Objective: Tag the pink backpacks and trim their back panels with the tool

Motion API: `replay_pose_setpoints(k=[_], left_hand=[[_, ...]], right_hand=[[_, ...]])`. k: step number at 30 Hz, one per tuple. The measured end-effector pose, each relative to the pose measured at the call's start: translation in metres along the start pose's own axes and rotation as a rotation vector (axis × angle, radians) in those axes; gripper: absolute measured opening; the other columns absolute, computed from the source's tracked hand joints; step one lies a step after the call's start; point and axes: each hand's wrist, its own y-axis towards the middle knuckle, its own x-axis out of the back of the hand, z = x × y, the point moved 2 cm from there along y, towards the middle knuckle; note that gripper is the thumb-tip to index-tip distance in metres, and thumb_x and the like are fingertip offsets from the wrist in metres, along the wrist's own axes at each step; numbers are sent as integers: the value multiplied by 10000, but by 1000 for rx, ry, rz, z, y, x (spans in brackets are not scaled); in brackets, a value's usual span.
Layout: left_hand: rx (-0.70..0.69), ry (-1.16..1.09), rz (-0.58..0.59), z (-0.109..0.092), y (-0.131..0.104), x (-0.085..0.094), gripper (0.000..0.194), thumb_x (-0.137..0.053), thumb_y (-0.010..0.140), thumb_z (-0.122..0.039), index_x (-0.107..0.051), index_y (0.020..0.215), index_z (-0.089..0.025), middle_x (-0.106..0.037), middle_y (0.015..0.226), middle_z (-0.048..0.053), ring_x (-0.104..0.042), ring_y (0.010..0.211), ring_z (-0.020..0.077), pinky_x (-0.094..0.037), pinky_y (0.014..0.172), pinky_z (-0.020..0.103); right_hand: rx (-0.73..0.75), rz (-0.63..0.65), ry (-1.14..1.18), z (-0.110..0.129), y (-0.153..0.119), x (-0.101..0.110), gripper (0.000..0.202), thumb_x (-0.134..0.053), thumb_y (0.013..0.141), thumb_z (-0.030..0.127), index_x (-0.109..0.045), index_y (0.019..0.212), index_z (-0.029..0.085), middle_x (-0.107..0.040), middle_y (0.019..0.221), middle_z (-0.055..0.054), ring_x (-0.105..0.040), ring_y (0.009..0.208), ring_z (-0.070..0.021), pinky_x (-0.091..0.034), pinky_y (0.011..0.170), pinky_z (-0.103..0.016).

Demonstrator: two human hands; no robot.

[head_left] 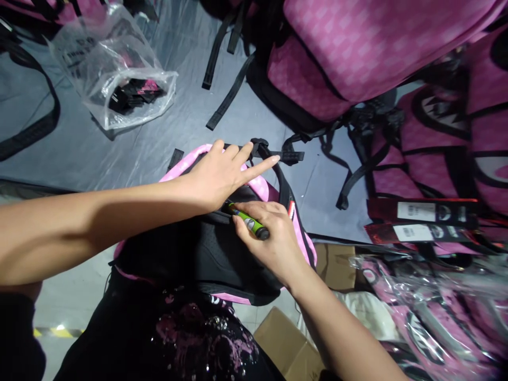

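Observation:
A black backpack [190, 248] with pink edging lies in front of me, partly on the table's near edge. My left hand [222, 169] rests across its upper part, palm down, with the fingers stretched out toward a black strap [281, 154]. Just below it, my right hand [270, 227] grips a green marker [251, 224] with a black end. The marker's front end points to the upper left, at the dark panel of the backpack beside my left wrist. Its tip is partly hidden, so contact with the fabric cannot be made out.
A clear plastic bag [119, 95] of small black and pink pieces lies at the upper left. Pink backpacks [381, 47] fill the upper right, near tags [420, 211] with white labels. Plastic-wrapped pink bags [440, 312] and cardboard boxes [288, 344] sit below the table's edge.

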Motion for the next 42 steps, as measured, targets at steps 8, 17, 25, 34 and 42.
replay_pose_setpoints(k=[8,17,25,34,42], left_hand=[[4,-22,-4,0,1,-1,855,-499,905,-232,36,1566,-315,-198,1616,143,-453,1269,363,-306,1000,478],[12,25,-15,-1,1,-2,867,-515,899,-228,32,1566,-313,-233,1602,151,-458,1261,343,-327,983,460],[14,68,-18,-3,1,-2,875,-523,896,-229,31,1570,-287,-260,1583,174,-461,1265,351,-330,982,451],[20,132,-24,-3,-10,2,926,-591,885,-310,35,1568,-305,-227,1604,168,-363,1371,371,-222,1106,597],[202,118,166,13,-40,7,1370,-819,644,-488,200,1530,-262,100,1640,177,-122,1444,484,-330,1055,609]], right_hand=[[-10,-37,-5,0,-2,-4,158,-607,879,235,-703,1003,216,-770,997,-38,-711,923,-227,-460,877,-419],[-18,-55,-30,0,-1,-4,128,-607,879,249,-708,953,221,-774,968,-39,-717,886,-230,-470,878,-427],[-50,-103,-12,-3,-5,-8,143,-604,882,263,-716,962,226,-772,985,-47,-717,880,-230,-468,889,-432],[-23,-131,47,0,-7,-13,138,-620,877,256,-727,950,207,-776,963,-54,-720,869,-233,-467,863,-408],[5,-225,141,7,-13,-31,153,-607,889,275,-727,971,228,-774,1002,-43,-721,923,-219,-438,878,-399]])
